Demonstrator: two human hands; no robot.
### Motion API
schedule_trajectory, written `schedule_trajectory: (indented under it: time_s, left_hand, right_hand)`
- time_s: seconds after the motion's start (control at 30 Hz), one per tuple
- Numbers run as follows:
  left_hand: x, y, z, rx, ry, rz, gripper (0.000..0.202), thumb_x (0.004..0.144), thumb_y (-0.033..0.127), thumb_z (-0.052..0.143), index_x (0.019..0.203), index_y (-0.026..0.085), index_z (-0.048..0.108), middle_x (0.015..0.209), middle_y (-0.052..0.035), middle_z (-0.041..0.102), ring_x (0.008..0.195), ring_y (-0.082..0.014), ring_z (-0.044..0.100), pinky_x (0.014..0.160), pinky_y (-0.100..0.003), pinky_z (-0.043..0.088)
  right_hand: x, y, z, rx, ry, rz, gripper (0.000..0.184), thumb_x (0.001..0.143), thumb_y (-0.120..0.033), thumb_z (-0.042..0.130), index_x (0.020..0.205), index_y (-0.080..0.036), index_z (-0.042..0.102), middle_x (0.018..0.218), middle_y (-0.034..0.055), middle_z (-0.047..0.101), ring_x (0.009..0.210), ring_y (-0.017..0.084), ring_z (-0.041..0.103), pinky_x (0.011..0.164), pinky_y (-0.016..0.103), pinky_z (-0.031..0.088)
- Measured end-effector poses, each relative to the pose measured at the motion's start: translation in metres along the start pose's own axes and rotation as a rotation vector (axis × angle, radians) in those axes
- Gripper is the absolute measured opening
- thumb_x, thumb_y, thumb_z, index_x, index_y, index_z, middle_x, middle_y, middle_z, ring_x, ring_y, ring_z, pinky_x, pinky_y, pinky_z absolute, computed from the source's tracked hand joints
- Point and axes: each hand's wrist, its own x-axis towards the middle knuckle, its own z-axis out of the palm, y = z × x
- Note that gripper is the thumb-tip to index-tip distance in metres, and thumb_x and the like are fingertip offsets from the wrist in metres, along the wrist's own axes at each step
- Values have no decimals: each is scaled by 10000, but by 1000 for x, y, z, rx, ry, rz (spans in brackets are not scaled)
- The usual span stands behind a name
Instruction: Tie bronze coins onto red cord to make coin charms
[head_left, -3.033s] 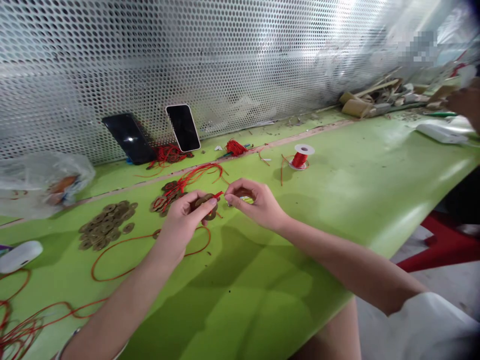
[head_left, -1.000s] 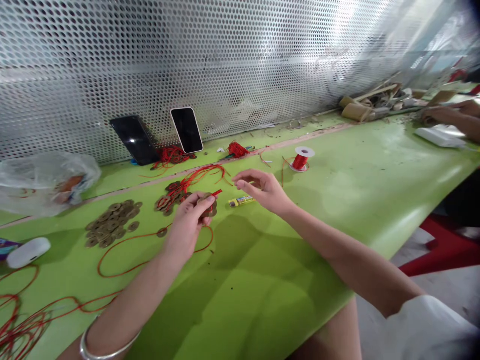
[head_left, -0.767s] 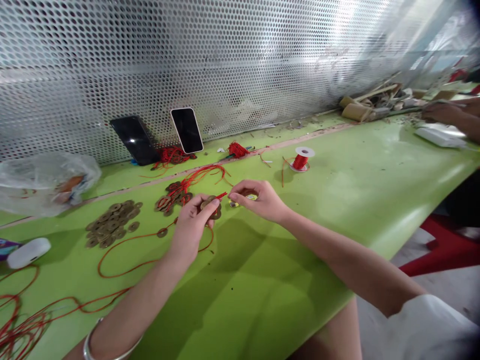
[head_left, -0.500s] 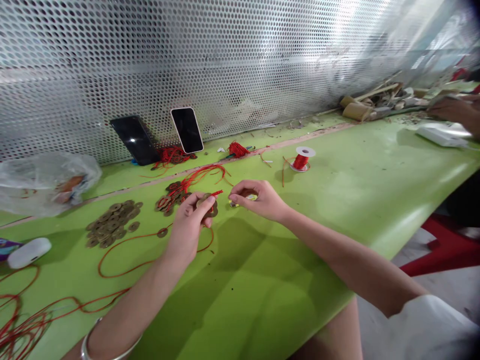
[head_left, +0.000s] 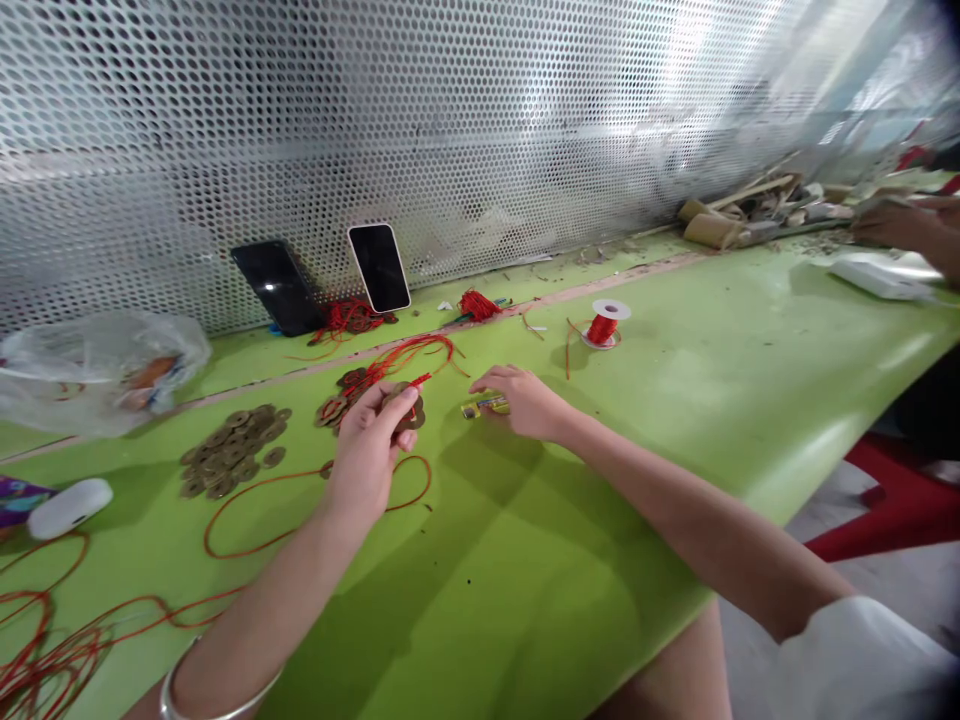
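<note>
- At the far left we saw a clear plastic bag (head_left: 97, 350), thin and crumpled, with an orange-brown item (head_left: 154, 375) showing through its film; we could not tell what it was.
- Nearer on the left lay a smooth, rounded white case (head_left: 70, 508) beside a purple packet (head_left: 22, 500), and a loose tangle of red cord (head_left: 64, 650) near the edge of our view.
- To their right we found a heap of loose discs (head_left: 232, 450), flat, round, dull brown and holed in the middle.
- Beyond it, a dark phone (head_left: 277, 285) leaned against the perforated metal panel (head_left: 487, 120).
- Near the centre, the left hand (head_left: 367, 440) grasped strung discs (head_left: 416, 412) between thumb and fingers, a short red braid (head_left: 422, 379) sticking out to the right.
- Just right of it, the right hand (head_left: 521, 400) curved over a yellow lighter (head_left: 491, 405) on the glossy green table (head_left: 712, 370); we could not tell whether its fingers had closed on it.
- Farther right, a white spool (head_left: 606, 325) stood upright, red thread wound between its round flanges.
- At the far right, we noticed a jumbled pile of rolls and sticks (head_left: 750, 215) and a co-worker's hand (head_left: 900, 225).
</note>
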Motion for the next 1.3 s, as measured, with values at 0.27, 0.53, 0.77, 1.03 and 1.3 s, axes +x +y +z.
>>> schedule_trajectory:
  time_s: [0.27, 0.53, 0.77, 1.03, 1.3]
  left_hand:
    - [-2, 7, -1, 1, -18, 20, 198, 619, 255, 766, 640, 182, 584, 664, 18, 516, 500, -54, 331, 400, -170, 283]
    - [-1, 13, -3, -24, 10, 52, 191, 605, 238, 776, 626, 181, 595, 653, 18, 502, 512, -57, 349, 393, -164, 283]
    - [-2, 17, -4, 12, -19, 105, 190, 653, 249, 754, 647, 161, 585, 607, 32, 467, 475, -41, 324, 403, -162, 277]
    - [0, 9, -4, 162, -12, 171, 196, 716, 303, 724, 699, 166, 586, 556, 59, 415, 454, -46, 347, 419, -187, 262]
    - [-2, 8, -3, 271, 1, 215, 190, 733, 316, 708, 713, 173, 584, 587, 52, 467, 467, -56, 369, 443, -203, 271]
  right_hand:
    - [-3, 1, -4, -59, -80, 95, 257, 762, -238, 644, 1015, -189, 643, 1126, 111, 608, 1072, 288, 495, 871, 402, 341]
    - [1, -3, 1, 203, 27, 139, 61, 881, -239, 447, 858, -201, 405, 717, -3, 537, 624, 123, 502, 610, 253, 346]
    - [1, -25, 6, 1075, 117, 253, 366, 772, -382, 611, 877, -239, 291, 695, -79, 466, 504, 59, 415, 500, 197, 311]
    - [-7, -59, 11, 1450, -91, 455, 324, 842, -501, 387, 765, -189, 427, 610, -53, 312, 528, 91, 277, 517, 222, 273]
    - [-15, -65, 17, 1400, -161, 352, 413, 878, -596, 343, 728, -212, 314, 673, -51, 259, 546, 98, 259, 521, 225, 298]
